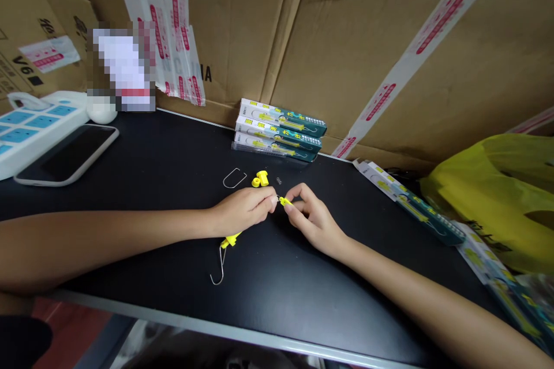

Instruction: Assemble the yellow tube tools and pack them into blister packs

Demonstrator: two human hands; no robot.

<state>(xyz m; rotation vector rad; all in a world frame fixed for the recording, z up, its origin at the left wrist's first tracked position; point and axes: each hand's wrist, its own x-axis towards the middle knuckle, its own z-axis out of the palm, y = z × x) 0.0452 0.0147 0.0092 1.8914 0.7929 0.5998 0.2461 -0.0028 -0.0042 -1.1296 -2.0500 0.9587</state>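
My left hand (251, 207) is closed, knuckles up, around a yellow plastic piece with a metal hook; most of that piece is hidden. Its yellow end (232, 239) shows below the palm, and the wire hook (221, 271) points toward the table's front edge. A bit of thin metal wire (277, 198) shows at the left fingertips. Opposite, my right hand (314, 219) pinches a small yellow plastic part (285, 202) between thumb and forefinger, close to that wire. Just beyond the hands lie a bent wire loop (235, 177), two yellow plastic caps (262, 178) and a small spring (279, 180).
Several printed boxes (279, 130) are stacked at the back against cardboard (242, 23). More boxes (411, 202) lie at the right beside a yellow plastic bag (493, 196). On the left are a phone (69, 155) and a white power strip (47, 121). The black table (277, 300) has a pale front edge.
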